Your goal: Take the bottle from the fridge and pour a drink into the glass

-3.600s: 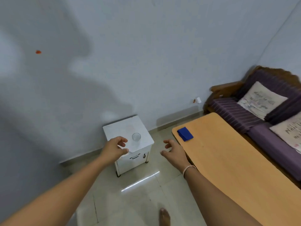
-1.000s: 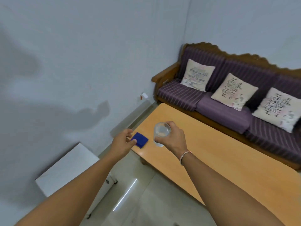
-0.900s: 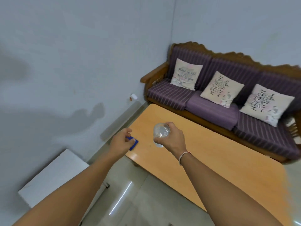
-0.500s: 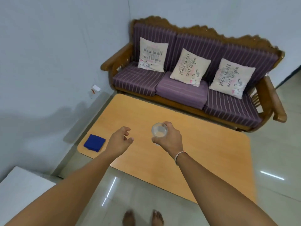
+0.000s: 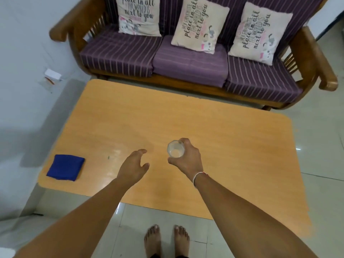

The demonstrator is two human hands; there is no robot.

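A small clear glass [image 5: 175,150] is upright in my right hand [image 5: 187,159], whose fingers wrap its side, over the near middle of the orange wooden table [image 5: 214,131]. I cannot tell whether its base touches the tabletop. My left hand [image 5: 133,167] hovers to the left of the glass, fingers spread and curled, holding nothing. No bottle and no fridge are in view.
A folded blue cloth [image 5: 65,167] lies near the table's front left corner. A purple striped sofa [image 5: 189,60] with three cushions stands just behind the table. A grey wall runs along the left. My bare feet [image 5: 166,240] stand on the tiled floor at the table's near edge.
My right hand took the glass off the white cabinet and carried it over the table. My view swung right and down to face the table and sofa squarely.
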